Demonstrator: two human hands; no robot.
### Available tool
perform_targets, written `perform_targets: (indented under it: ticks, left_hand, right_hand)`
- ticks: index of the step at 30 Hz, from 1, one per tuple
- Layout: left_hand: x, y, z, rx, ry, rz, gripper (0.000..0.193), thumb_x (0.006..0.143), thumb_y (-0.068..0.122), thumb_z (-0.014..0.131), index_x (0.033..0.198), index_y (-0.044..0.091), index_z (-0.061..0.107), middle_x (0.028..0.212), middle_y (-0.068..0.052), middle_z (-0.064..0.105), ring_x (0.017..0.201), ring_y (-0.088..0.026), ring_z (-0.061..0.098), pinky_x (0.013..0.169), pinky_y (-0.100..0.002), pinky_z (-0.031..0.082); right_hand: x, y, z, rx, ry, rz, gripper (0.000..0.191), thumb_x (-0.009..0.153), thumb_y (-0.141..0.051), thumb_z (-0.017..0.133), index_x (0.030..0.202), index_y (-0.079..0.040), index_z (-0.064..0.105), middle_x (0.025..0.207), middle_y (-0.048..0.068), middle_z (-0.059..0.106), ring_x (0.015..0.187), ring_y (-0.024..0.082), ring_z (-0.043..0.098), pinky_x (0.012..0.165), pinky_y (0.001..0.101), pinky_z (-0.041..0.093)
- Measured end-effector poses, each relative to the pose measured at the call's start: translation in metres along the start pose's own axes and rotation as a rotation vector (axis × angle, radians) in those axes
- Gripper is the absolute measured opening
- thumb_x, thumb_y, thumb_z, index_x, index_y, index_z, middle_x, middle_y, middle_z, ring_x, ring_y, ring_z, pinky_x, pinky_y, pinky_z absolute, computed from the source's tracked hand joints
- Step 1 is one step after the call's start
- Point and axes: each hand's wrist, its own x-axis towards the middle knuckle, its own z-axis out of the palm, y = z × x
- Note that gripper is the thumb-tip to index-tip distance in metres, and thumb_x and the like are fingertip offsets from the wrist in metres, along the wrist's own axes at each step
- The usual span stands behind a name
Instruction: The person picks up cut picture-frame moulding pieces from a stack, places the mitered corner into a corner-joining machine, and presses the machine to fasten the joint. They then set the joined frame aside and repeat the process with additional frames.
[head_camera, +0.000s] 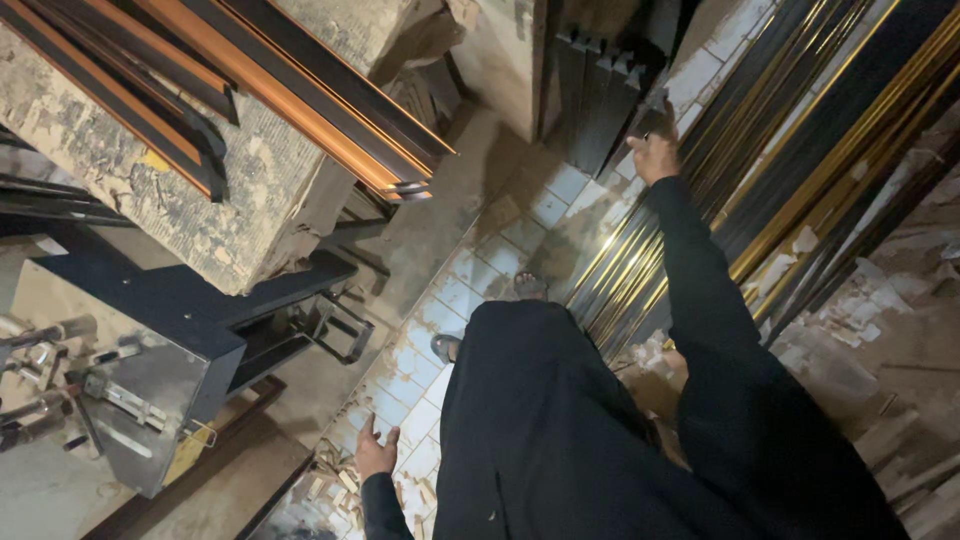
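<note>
Where the right hand (652, 152) reaches out at full arm's length, we find it on the upper ends of a bundle of dark moulding strips (600, 100) standing on end against the wall. The fingers seem to curl over one dark length, though we cannot tell whether they have closed on it or merely rest there. These strips look long, thin and rigid, so we judge them light singly but whippy: held by the tip alone, the far end would swing and knock its neighbours. A lower hold, nearer the middle of the length, would steady it better, and the finish looks smooth, so a firm wrap of the fingers rather than a pinch seems wise.

Just below and to the outside of that grip we see the gold-and-black strips (800, 170), leaning in a dense fan, close enough to be brushed by the sleeve. Their edges look fine and easily chipped.

Well back from the grip, low beside the body, the left hand (375, 452) hangs with fingers spread, holding nothing, above the tiled floor (470, 270) littered with wood offcuts (330, 485). Across from it, we have a worn workbench (150, 180) carrying orange-edged strips (290, 90), and a metal machine (130, 390) under it.
</note>
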Motion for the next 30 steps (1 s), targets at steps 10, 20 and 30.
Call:
perform_targets:
  ticks: [10, 20, 30]
  left_hand:
    - [-0.006, -0.005, -0.003, -0.037, 0.015, -0.04, 0.074, 0.078, 0.03, 0.083, 0.143, 0.006, 0.056, 0.135, -0.022, 0.062, 0.105, -0.032, 0.072, 0.092, -0.043, 0.056]
    - [-0.011, -0.002, -0.005, -0.024, 0.007, -0.067, 0.075, 0.078, 0.034, 0.082, 0.144, 0.01, 0.056, 0.139, -0.019, 0.062, 0.107, -0.03, 0.072, 0.092, -0.042, 0.056]
    - [-0.018, -0.01, -0.006, -0.065, 0.033, -0.089, 0.075, 0.077, 0.029, 0.084, 0.143, 0.007, 0.056, 0.134, -0.022, 0.062, 0.104, -0.032, 0.073, 0.091, -0.043, 0.057]
  right_hand:
    - [0.025, 0.001, 0.002, 0.093, 0.031, 0.029, 0.07, 0.082, 0.004, 0.086, 0.142, -0.001, 0.051, 0.14, 0.025, 0.054, 0.126, 0.04, 0.059, 0.101, 0.0444, 0.055]
    - [0.04, -0.009, 0.001, 0.074, 0.106, -0.154, 0.068, 0.078, 0.013, 0.075, 0.14, -0.001, 0.053, 0.128, 0.018, 0.06, 0.117, 0.04, 0.061, 0.098, 0.0453, 0.055]
    - [0.039, -0.016, 0.001, 0.04, -0.034, -0.125, 0.077, 0.09, -0.003, 0.082, 0.156, 0.003, 0.042, 0.154, 0.024, 0.051, 0.138, 0.046, 0.049, 0.118, 0.0504, 0.039]
